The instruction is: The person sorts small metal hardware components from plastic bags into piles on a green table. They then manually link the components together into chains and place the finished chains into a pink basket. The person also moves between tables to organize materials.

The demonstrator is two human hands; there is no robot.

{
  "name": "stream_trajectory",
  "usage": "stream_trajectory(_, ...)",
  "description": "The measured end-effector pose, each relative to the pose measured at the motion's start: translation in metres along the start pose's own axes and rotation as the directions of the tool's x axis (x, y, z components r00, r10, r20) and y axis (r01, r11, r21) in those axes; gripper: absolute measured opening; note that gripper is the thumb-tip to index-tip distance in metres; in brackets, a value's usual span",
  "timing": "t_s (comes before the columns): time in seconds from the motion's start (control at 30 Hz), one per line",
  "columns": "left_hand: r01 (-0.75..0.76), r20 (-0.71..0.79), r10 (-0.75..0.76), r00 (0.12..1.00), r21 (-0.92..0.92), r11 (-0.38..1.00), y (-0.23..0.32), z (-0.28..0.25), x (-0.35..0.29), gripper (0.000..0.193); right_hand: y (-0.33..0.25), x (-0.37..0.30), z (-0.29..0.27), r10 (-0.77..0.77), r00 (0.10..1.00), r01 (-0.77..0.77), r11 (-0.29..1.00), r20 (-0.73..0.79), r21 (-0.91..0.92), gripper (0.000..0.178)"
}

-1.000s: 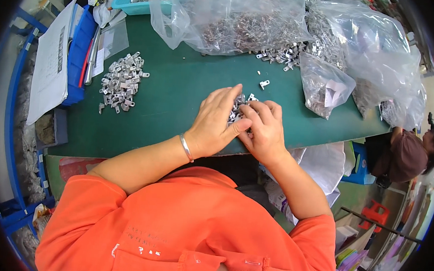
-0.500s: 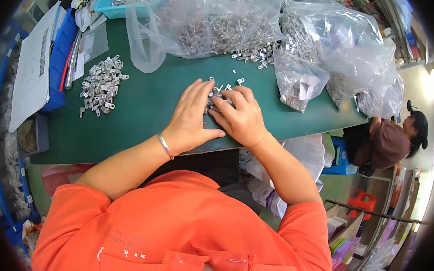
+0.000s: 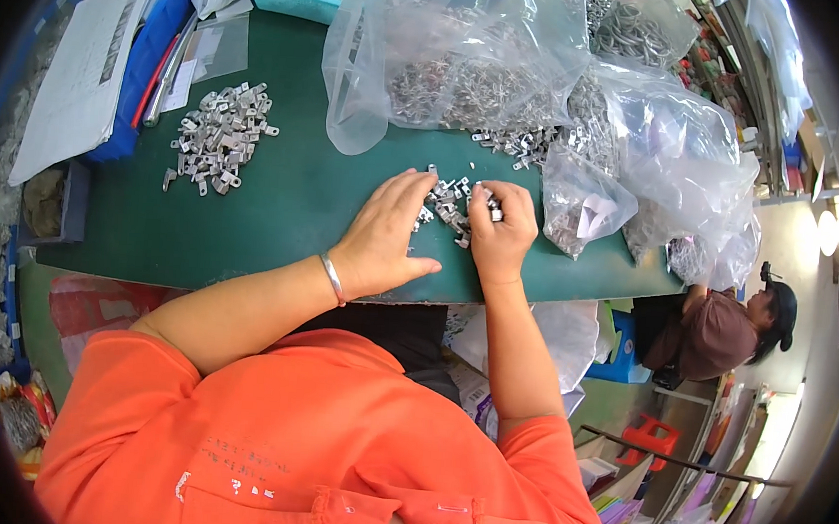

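A small heap of bent metal brackets (image 3: 449,202) lies on the green table top between my two hands. My left hand (image 3: 383,233) rests at the heap's left side, fingers stretched out and thumb apart, with nothing gripped. At the right side, my right hand (image 3: 504,231) is curled closed. Several metal brackets (image 3: 494,205) show between its thumb and fingers; how many lie inside is hidden. Farther left on the table is a bigger pile of similar brackets (image 3: 222,137).
Clear plastic bags (image 3: 470,68) full of metal parts cover the back of the table, with a smaller bag (image 3: 577,204) to the right. A turquoise basket (image 3: 296,3) and a blue tray (image 3: 130,119) stand left. Another person (image 3: 723,329) sits beyond the right end.
My right hand has drawn back to the right and closed on brackets, uncovering the small heap. My left hand stays beside it. The whole view has shifted and turned a little.
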State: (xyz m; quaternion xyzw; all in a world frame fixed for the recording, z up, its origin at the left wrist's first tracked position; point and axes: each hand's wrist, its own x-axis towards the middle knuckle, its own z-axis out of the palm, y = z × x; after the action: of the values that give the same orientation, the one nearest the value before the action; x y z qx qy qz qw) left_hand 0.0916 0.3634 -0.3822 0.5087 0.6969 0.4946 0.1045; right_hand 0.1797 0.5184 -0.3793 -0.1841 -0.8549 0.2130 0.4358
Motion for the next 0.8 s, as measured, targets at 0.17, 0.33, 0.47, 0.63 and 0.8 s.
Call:
stream_trajectory(0.17,0.041,0.032,-0.041,0.999,0.009,0.999,0.003,-0.001,0.002,0.089,0.002,0.016,-0.006,0.758,0.646,-0.595,0.425,0.091,0.682,0.013)
stream_trajectory(0.33,0.059,0.041,-0.060,0.997,0.020,0.998,0.005,-0.004,0.000,0.089,0.015,0.027,-0.020,0.498,0.427,-0.299,-0.710,0.755,0.638,0.031)
stream_trajectory(0.47,0.041,0.051,-0.042,0.998,0.030,0.999,0.004,-0.004,0.002,0.087,0.013,0.026,-0.020,0.462,0.512,-0.240,-0.733,0.725,0.637,0.019)
stream_trajectory(0.63,0.044,0.067,-0.046,0.997,0.032,0.999,0.006,-0.003,0.004,0.086,0.019,0.021,-0.022,0.458,0.523,-0.208,-0.749,0.718,0.629,0.016)
stream_trajectory(0.8,0.019,0.081,-0.026,0.996,0.082,0.996,0.005,-0.002,0.006,0.086,0.014,0.014,-0.061,0.450,0.580,-0.133,-0.770,0.679,0.624,0.017)
